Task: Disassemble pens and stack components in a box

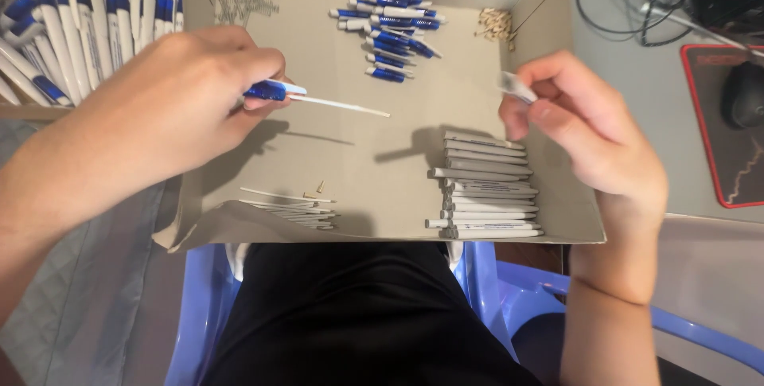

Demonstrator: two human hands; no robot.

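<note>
My left hand (171,107) pinches a blue-and-white pen front (273,90) with its thin refill (342,106) jutting right, over the cardboard tray (382,155); my right hand (585,127) clasps a grey pen barrel (517,87). Light, stiff, slick plastic, I judge; the bendable refill wants holding by the blue section.

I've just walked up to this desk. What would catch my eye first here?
Two bare hands over a shallow cardboard box: the left hand grips a blue pen top with a thin white refill poking out, and the right hand pinches a small white part. Inside the box lie a stack of grey pen barrels at front right and blue-and-white tops at the back.
</note>
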